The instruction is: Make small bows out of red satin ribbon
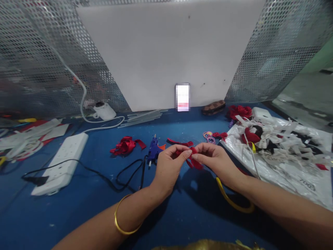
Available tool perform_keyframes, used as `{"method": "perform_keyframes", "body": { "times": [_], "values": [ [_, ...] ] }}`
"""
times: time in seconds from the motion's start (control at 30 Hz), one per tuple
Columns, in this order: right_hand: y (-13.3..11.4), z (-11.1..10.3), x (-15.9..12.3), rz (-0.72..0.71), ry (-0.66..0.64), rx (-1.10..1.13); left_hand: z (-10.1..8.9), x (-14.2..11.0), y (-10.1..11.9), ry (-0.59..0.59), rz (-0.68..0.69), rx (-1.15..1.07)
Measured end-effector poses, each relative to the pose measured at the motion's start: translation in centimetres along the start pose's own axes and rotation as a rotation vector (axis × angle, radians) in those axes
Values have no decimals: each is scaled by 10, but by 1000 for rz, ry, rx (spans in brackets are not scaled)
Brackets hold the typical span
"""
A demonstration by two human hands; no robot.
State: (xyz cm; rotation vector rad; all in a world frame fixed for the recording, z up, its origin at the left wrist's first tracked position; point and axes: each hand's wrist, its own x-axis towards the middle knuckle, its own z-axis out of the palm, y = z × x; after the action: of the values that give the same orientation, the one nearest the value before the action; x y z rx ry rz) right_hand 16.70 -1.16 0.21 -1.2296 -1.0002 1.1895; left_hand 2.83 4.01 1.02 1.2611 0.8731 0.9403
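Note:
Over the middle of the blue table, my left hand and my right hand pinch a small piece of red ribbon between thumbs and fingers. Its folds are partly hidden by my fingertips. Just beyond them a strip of red ribbon lies flat. Left of my left hand rests a blue glue gun with an orange trigger. A red ribbon bundle sits farther left. Something with a curved yellow handle lies under my right wrist, its other end hidden by my hand.
A white power strip with black cord stands left. Glue sticks, a lit phone and a brown checked pouch line the back. Hair ties lie near a white plastic bag heaped with fabric scraps at right.

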Motion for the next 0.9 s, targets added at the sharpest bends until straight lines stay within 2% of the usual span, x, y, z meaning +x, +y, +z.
{"method": "perform_keyframes", "body": {
  "times": [0.17, 0.5, 0.73, 0.9],
  "values": [
    [1, 2, 0, -19, 12, -4, 1, 0, -3, -50, -64, -62],
    [-1, 5, -3, -63, 47, -52, -1, 3, -10, 31, -120, -217],
    [-2, 3, -2, -87, 112, -50, 0, 1, -8, -5, -122, -153],
    [-1, 3, -3, -98, 74, -29, 1, -2, -2, -10, -67, -127]
  ]
}}
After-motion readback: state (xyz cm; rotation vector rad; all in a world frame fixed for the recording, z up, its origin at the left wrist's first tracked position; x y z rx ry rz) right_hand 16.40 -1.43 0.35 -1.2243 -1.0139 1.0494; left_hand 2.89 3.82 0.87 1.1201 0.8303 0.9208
